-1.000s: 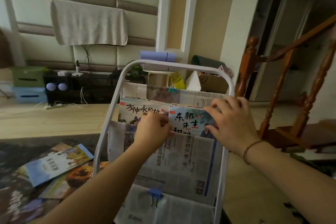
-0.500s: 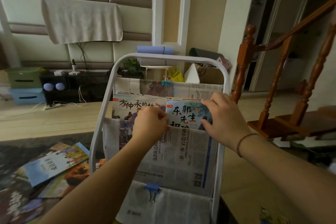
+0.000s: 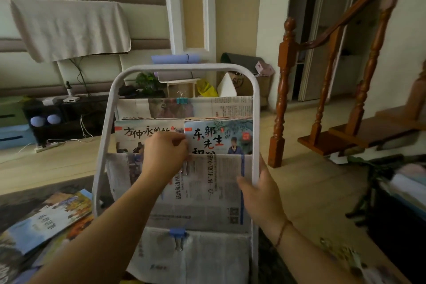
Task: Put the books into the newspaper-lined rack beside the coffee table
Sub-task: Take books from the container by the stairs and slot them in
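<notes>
White rack [image 3: 255, 108]; blue clip [image 3: 177, 232]; book [image 3: 219, 137] cover apparently teal, red lettering.

Light: dim, soft daylight on the wall panels behind the rack [image 3: 255, 122].
Shadows: deep murk right of the rack, low corners dark.
Focus: slight blur overall.
Edges: wide-angle bend, stair railing [image 3: 327, 80] leans.
</notes>
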The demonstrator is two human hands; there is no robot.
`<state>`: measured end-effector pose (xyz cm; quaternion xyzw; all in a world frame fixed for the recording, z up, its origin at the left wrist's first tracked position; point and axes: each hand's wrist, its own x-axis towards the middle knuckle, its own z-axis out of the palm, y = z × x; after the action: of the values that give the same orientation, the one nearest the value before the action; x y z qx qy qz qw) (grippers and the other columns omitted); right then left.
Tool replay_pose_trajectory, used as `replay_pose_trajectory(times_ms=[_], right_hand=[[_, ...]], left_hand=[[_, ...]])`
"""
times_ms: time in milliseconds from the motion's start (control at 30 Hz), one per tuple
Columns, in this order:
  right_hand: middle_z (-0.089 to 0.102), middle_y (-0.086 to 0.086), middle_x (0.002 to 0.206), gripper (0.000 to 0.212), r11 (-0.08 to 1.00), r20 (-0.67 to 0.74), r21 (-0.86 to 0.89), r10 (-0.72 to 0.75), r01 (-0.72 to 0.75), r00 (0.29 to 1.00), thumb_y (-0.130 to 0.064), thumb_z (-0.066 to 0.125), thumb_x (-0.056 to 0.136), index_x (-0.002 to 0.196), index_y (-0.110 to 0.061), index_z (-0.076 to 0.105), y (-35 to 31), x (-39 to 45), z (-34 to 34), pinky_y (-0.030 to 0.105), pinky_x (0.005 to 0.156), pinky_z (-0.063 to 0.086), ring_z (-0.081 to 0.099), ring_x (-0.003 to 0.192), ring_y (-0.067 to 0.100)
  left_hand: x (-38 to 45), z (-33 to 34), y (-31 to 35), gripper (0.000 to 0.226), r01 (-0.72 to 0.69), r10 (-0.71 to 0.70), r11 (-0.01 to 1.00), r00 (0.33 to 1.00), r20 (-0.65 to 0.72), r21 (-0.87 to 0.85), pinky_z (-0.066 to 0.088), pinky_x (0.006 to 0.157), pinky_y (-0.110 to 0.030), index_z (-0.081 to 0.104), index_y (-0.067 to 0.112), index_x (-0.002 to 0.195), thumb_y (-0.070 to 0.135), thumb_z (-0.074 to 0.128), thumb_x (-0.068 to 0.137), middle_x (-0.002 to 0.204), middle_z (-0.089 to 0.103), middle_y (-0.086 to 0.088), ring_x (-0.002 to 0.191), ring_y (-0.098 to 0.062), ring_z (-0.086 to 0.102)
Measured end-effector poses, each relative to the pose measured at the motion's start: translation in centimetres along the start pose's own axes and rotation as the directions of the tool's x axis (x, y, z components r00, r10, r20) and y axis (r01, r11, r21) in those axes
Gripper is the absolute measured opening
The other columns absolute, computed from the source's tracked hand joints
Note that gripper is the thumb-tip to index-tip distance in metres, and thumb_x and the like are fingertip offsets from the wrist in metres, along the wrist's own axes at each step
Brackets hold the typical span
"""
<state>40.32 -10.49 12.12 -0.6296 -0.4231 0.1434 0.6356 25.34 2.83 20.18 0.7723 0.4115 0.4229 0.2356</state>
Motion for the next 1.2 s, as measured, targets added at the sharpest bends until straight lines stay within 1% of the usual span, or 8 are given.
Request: replay_pose_trajectory(times_ms=[333, 433, 533, 700, 800, 900, 1033, 1200], right_hand=[[0.057, -0.001, 0.130, 0.056, 0.994, 0.040, -0.056, 0.093, -0.090, 0.995, -0.032, 0.057, 0.093, 0.145, -0.035, 0.034, 0.0, -0.1, -0.7, 0.040, 0.087, 0.058, 0.059, 0.115, 0.017], [0.058, -0.008, 0.131, 0.068, 0.991, 0.107, -0.066, 0.120, -0.113, 0.987, -0.055, 0.063, 0.080, 0.141, -0.035, 0.040, 0.3, -0.9, -2.0, 0.038, 0.095, 0.054, 0.057, 0.119, 0.012], [0.056, -0.023, 0.128, 0.076, 0.987, 0.256, -0.112, 0.139, -0.114, 0.957, -0.065, 0.066, 0.076, 0.141, -0.034, 0.042, 1.3, -2.8, -4.6, 0.017, 0.097, 0.046, 0.052, 0.117, -0.007], [0.043, -0.018, 0.142, 0.072, 0.940, 0.349, -0.299, 0.266, -0.163, 0.899, -0.062, 0.055, 0.086, 0.146, -0.025, 0.038, 5.5, -4.8, -12.2, 0.024, 0.106, 0.034, 0.039, 0.125, -0.003], [0.056, -0.009, 0.134, 0.065, 0.876, 0.208, -0.413, 0.358, -0.250, 0.910, -0.061, 0.054, 0.087, 0.138, -0.022, 0.049, 10.5, -5.2, -17.9, 0.020, 0.095, 0.042, 0.052, 0.122, 0.009], [0.061, -0.011, 0.093, 0.043, 0.823, 0.061, -0.375, 0.481, -0.426, 0.875, -0.043, 0.057, 0.090, 0.117, -0.010, 0.061, 16.9, -6.6, -24.2, 0.008, 0.063, 0.039, 0.057, 0.082, 0.000], [0.066, 0.011, 0.111, 0.036, 0.721, -0.086, -0.252, 0.647, -0.645, 0.757, -0.031, 0.062, 0.092, 0.115, -0.004, 0.063, 26.1, -9.2, -30.5, 0.035, 0.086, 0.051, 0.063, 0.103, 0.019], [0.065, 0.003, 0.118, 0.053, 0.577, -0.152, -0.031, 0.804, -0.816, 0.575, -0.024, 0.071, 0.086, 0.135, -0.012, 0.053, 36.8, -10.4, -34.4, 0.035, 0.090, 0.054, 0.065, 0.100, 0.014]], left_hand=[[-2.2, 0.6, 1.5, 0.015, -0.084, 0.088, 0.993, 0.995, -0.045, 0.079, 0.055, 0.056, -0.024, 0.073, 0.019, 0.093, 0.014, 0.059, 0.095, 0.072, 0.067, 0.003, 0.065, -0.017, 0.066], [-1.9, 0.9, 0.5, 0.021, -0.122, 0.136, 0.990, 0.961, -0.240, 0.074, 0.055, 0.073, -0.031, 0.069, 0.021, 0.114, 0.025, 0.056, 0.098, 0.101, 0.071, -0.009, 0.083, -0.023, 0.066], [-3.1, 2.9, 0.5, 0.030, -0.406, 0.416, 0.906, 0.806, -0.422, 0.118, 0.050, 0.095, -0.048, 0.057, 0.032, 0.129, 0.031, 0.052, 0.100, 0.130, 0.059, -0.009, 0.114, -0.029, 0.058], [-9.8, 10.7, 8.7, 0.024, -0.953, 0.943, 0.288, 0.264, -0.202, 0.099, 0.045, 0.083, -0.044, 0.057, 0.008, 0.110, 0.001, 0.057, 0.087, 0.111, 0.054, -0.016, 0.096, -0.033, 0.054], [-12.9, 17.6, 10.8, 0.021, -0.976, 0.982, 0.180, 0.186, -0.037, -0.124, 0.044, 0.086, -0.033, 0.058, 0.012, 0.110, 0.007, 0.055, 0.089, 0.111, 0.056, -0.011, 0.098, -0.025, 0.056], [-15.3, 25.2, 11.5, 0.020, -0.901, 0.947, 0.275, 0.194, 0.257, -0.334, 0.050, 0.087, -0.036, 0.068, 0.010, 0.107, 0.008, 0.061, 0.088, 0.109, 0.065, -0.010, 0.102, -0.025, 0.061], [-16.9, 35.6, 12.1, 0.042, -0.759, 0.534, 0.625, 0.245, 0.809, -0.182, 0.039, 0.111, -0.035, 0.051, 0.025, 0.138, 0.033, 0.054, 0.098, 0.146, 0.046, 0.002, 0.134, -0.015, 0.042], [-17.3, 48.8, 8.3, 0.054, -0.706, 0.027, 0.708, 0.002, 1.000, -0.017, 0.033, 0.111, -0.035, 0.036, 0.025, 0.148, 0.039, 0.053, 0.098, 0.153, 0.038, 0.002, 0.137, -0.018, 0.039]])
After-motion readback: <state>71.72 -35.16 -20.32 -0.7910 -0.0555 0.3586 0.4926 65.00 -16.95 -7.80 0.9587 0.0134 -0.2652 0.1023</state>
